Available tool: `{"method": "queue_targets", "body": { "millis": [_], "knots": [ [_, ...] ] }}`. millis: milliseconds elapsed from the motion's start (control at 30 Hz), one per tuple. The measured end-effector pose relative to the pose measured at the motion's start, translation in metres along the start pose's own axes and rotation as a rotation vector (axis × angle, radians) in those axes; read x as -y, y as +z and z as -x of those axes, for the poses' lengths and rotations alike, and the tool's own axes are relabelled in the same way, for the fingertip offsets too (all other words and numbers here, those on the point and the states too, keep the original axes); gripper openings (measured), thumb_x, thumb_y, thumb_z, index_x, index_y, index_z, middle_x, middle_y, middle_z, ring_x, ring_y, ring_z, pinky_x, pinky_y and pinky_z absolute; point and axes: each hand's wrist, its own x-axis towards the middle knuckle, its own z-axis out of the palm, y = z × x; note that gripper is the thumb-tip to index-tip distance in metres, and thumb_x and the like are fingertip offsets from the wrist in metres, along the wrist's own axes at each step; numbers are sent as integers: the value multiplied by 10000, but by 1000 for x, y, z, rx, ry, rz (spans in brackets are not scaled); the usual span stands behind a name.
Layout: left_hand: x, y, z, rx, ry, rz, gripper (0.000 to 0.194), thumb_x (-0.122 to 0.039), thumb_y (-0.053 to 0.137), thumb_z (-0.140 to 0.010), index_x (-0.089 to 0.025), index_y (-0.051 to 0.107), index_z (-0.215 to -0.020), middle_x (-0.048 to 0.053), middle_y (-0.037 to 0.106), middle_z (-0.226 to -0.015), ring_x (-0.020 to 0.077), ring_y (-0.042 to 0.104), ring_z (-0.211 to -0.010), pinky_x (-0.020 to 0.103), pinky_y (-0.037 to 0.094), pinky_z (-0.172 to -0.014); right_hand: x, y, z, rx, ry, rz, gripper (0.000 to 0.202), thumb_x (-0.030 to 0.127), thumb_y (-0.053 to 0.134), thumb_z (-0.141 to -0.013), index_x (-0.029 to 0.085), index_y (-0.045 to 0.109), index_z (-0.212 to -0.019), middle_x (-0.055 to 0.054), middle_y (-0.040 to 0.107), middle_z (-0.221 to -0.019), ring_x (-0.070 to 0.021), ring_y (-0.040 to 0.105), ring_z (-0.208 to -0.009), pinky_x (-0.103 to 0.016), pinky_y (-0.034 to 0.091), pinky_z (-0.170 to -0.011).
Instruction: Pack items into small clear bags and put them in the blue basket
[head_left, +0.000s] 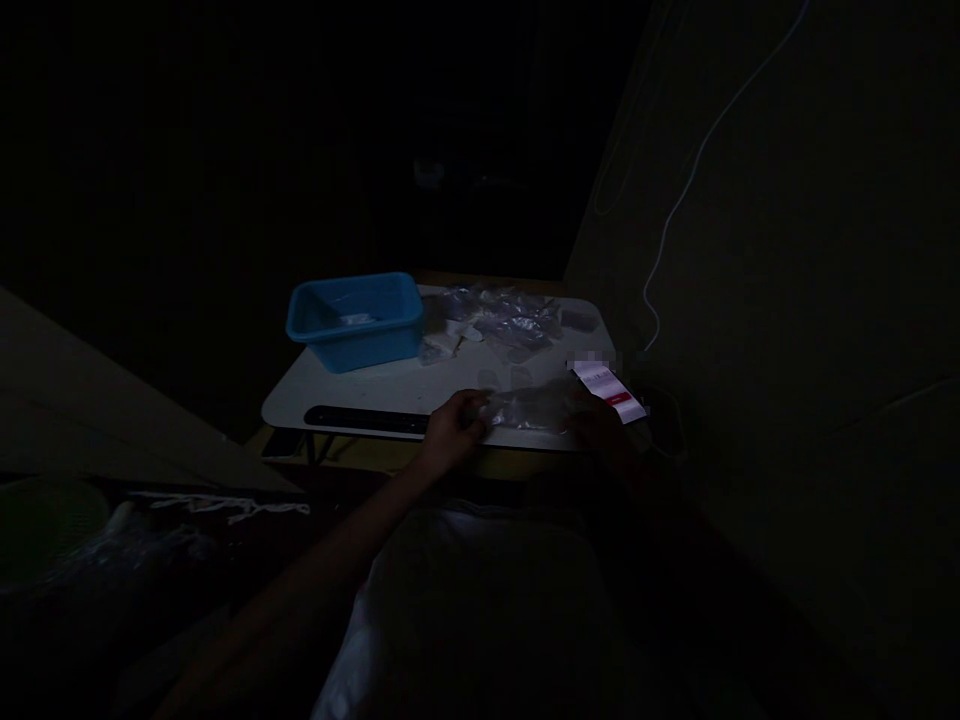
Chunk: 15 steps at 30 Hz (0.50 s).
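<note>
A clear plastic bag (pixel 526 408) lies stretched between my hands above the near edge of a small white table (pixel 292 393). My left hand (pixel 454 428) has its fingers curled closed on the bag's left end. At the other end, my right hand (pixel 596 425) is dark, and how its fingers sit on the bag is hard to make out. Just beyond the bag, small flat translucent pieces (pixel 520 377) rest on the tabletop. A phone with a lit screen (pixel 609 388) lies beside my right hand.
A blue plastic basin (pixel 367 335) stands at the table's back left, with something white inside. Crumpled clear bags (pixel 514 318) are heaped right of it. A long dark slot (pixel 364 418) runs along the front edge. A white cable (pixel 694 170) hangs at the right wall. The room is very dim.
</note>
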Motion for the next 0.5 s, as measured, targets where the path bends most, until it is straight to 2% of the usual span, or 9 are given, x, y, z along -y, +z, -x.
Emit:
{"method": "queue_targets", "body": {
  "millis": [133, 300, 500],
  "knots": [
    [-5, 1, 1, 54, -47, 9, 335, -130, 550, -653, -154, 569, -986, 4, 654, -792, 121, 612, -691, 228, 484, -647, 11, 0, 8, -12, 156, -82, 253, 190, 587, -597, 194, 608, -849, -33, 666, -756, -182, 620, -654, -297, 514, -568],
    [-3, 4, 2, 75, -133, 74, 285, -140, 489, -699, -147, 574, -971, -33, 604, -561, 106, 592, -515, 194, 460, -501, 27, 0, 17, 16, 217, -274, 394, 191, 584, -603, 182, 559, -996, -16, 663, -668, -176, 624, -586, -271, 497, -503],
    [3, 5, -2, 24, -199, 164, 294, -136, 489, -697, -151, 552, -983, -43, 599, -550, 115, 621, -514, 182, 462, -465, 31, 2, 18, 30, 287, -380, 486, 233, 626, -588, 164, 502, -1052, 29, 622, -541, -158, 609, -497, -247, 472, -451]
  ]
}}
